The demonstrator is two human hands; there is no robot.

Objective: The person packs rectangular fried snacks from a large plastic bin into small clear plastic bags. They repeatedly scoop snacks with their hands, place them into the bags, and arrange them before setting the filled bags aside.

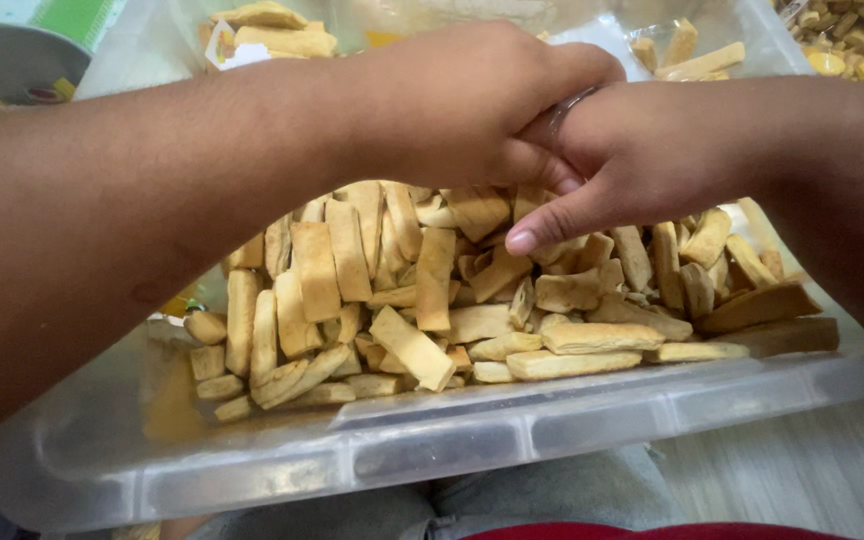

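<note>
Both my hands meet above a clear plastic tub (512, 440) filled with several pale golden stick-shaped snacks (432, 290). My left hand (472, 100) reaches in from the left with its fingers curled shut. My right hand (642, 150) comes from the right, fingers tucked against the left hand and thumb pointing down at the snacks. A small bit of shiny clear plastic (557, 118) shows where the two hands pinch together; most of it is hidden by the fingers, so I cannot tell its shape.
Clear packets holding the same snacks lie at the tub's far side, one at the left (267, 35) and one at the right (697, 60). A heap of mixed snacks (857, 40) sits at the top right. A pale wood-look floor (812, 470) lies in front.
</note>
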